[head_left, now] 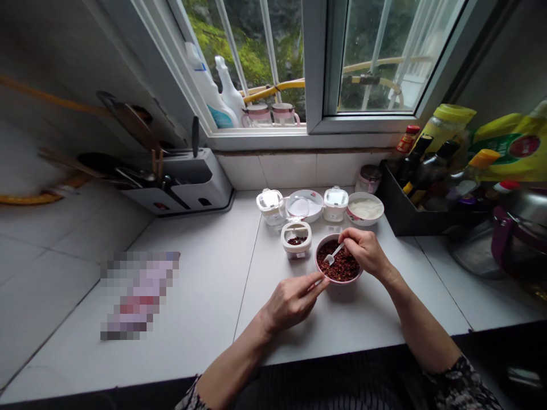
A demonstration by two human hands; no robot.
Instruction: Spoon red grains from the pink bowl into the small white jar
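My right hand (pixel 363 249) pinches the handle of a small white spoon (pixel 330 259), whose scoop rests in dark red flakes (pixel 344 267) that fill a round bowl (pixel 359 275). At the bowl's near left edge, the fingertips of my left hand (pixel 294 302) touch the rim, holding the bowl. Just left of the bowl stands a clear square jar (pixel 296 247) with a white rim and some of the red flakes inside. Behind are two lidded jars (pixel 270 208) (pixel 335 205), a bowl with a clear lid in it (pixel 314 213) and a bowl of white grains (pixel 366 209).
At the back left stands a grey utensil holder (pixel 205 182). A dark bin (pixel 410 221) of bottles and a metal pot (pixel 474 250) are on the right. A blurred packet (pixel 141 296) lies left on the counter (pixel 205 273). A window is behind.
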